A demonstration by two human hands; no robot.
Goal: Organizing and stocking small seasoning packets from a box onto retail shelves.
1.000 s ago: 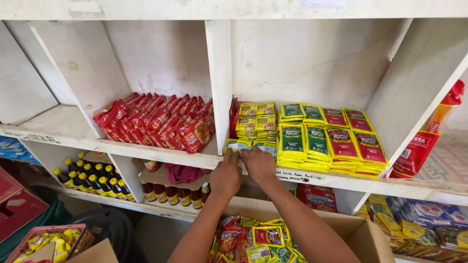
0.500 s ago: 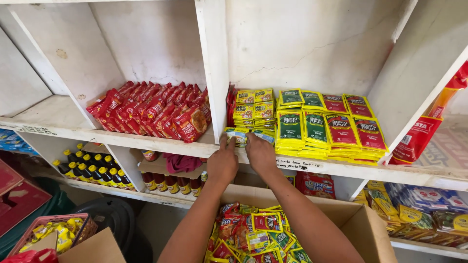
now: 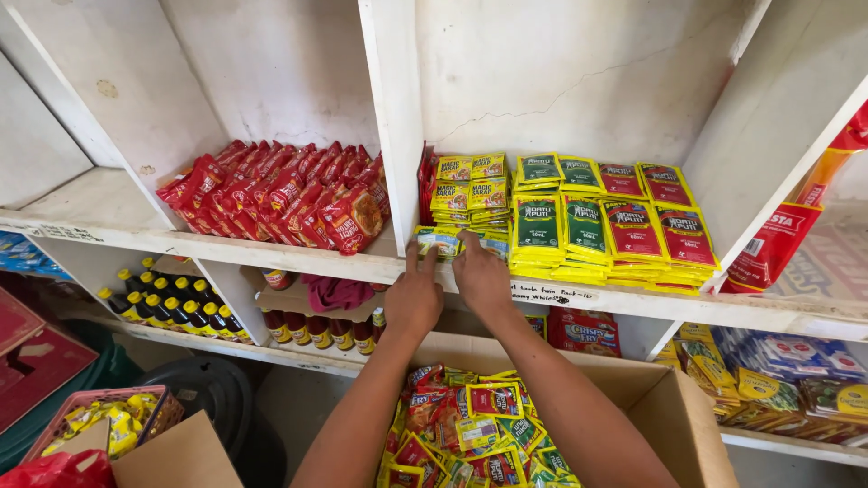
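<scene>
1. The left hand [image 3: 413,303] reaches up to the front edge of the white shelf [image 3: 633,303], its fingers stretched out straight and pressing on a small yellow packet [image 3: 437,240] that lies flat at the shelf's lip; they are open, not curled around it.
2. The right hand [image 3: 481,276] sits just beside the left, palm down, its fingers extended onto the same low stack of yellow packets (whether any fingertip pinches a packet I cannot tell).
3. The yellow packet lies at the front left of the right-hand compartment, just right of the white upright divider [image 3: 393,126].
4. Behind it stand more yellow packets [image 3: 468,185] in short piles, and to their right lie neat stacks of green packets [image 3: 561,221] and red packets [image 3: 655,230].
5. In the left compartment a row of red sachets [image 3: 280,194] leans together.
6. Below the hands an open cardboard box [image 3: 674,407] holds a loose heap of mixed packets [image 3: 470,434].
7. On the lower shelf at left stand dark bottles with yellow caps [image 3: 167,303], with brown bottles [image 3: 316,330] nearby.
</scene>
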